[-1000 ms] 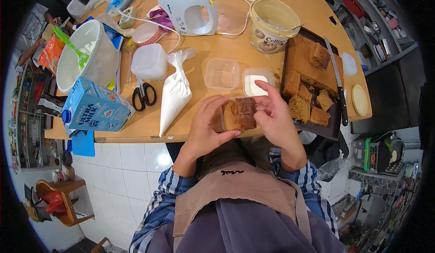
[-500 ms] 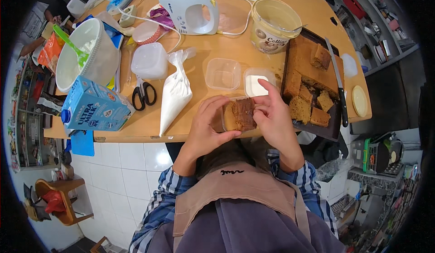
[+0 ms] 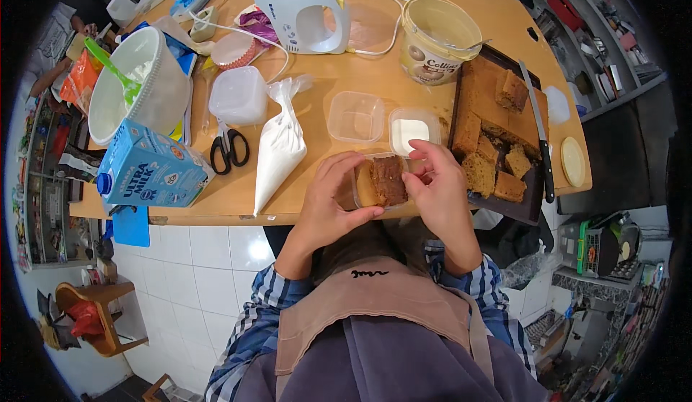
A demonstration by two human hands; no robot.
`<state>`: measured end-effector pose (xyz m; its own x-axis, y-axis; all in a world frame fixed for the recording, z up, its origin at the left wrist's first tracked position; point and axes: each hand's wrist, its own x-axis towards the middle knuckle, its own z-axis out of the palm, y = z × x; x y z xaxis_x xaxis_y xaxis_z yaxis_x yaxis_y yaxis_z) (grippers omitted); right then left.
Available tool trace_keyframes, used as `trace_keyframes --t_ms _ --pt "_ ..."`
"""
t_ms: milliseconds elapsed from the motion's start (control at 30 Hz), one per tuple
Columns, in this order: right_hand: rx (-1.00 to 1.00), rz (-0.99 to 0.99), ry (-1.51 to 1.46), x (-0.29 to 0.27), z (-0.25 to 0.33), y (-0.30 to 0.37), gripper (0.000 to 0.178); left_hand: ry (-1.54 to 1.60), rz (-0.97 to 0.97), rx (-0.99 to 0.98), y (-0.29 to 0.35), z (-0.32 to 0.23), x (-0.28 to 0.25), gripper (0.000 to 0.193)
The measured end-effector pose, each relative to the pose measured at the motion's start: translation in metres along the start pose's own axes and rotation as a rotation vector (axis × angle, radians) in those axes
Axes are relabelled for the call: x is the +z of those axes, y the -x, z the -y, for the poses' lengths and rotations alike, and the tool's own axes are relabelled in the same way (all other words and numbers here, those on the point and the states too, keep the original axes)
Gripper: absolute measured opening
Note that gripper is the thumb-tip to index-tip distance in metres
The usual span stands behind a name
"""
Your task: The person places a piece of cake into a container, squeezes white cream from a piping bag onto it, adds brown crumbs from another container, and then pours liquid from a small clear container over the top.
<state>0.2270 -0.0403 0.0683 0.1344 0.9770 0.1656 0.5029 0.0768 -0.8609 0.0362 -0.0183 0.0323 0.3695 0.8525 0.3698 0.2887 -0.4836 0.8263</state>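
At the table's front edge, a small clear plastic container (image 3: pixel 355 199) holds pieces of cake (image 3: pixel 380 180), pale on the left and dark brown on the right. My left hand (image 3: pixel 330 193) is closed round the container's left side, thumb along the near edge. On the other side, my right hand (image 3: pixel 441 189) has its thumb against the brown piece, with its fingers bent at the container's right rim. A second clear container (image 3: pixel 355 117) stands beyond my hands. Beside it, another container (image 3: pixel 411 135) has something white in it.
A dark tray (image 3: pixel 455 124) of cut sponge cake lies right, a knife (image 3: pixel 537 121) along it. Left are a filled piping bag (image 3: pixel 281 146), scissors (image 3: pixel 229 151), a milk carton (image 3: pixel 155 168) and a white bowl (image 3: pixel 108 106). A hand mixer (image 3: pixel 292 16) and tub (image 3: pixel 432 60) stand behind.
My right hand's raised index finger has come down and bent towards the container, and the hand has shifted slightly. The left hand keeps its hold on the container.
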Motion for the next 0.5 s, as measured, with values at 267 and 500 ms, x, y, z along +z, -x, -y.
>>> trace_keyframes --t_ms 267,500 --pt "-0.024 0.016 0.022 -0.004 -0.005 0.004 0.023 0.001 0.002 0.000 -0.001 -0.003 -0.001 0.073" --pt "-0.092 -0.017 0.040 -0.002 -0.012 0.009 0.019 -0.004 0.014 0.003 -0.002 -0.005 -0.001 0.070"
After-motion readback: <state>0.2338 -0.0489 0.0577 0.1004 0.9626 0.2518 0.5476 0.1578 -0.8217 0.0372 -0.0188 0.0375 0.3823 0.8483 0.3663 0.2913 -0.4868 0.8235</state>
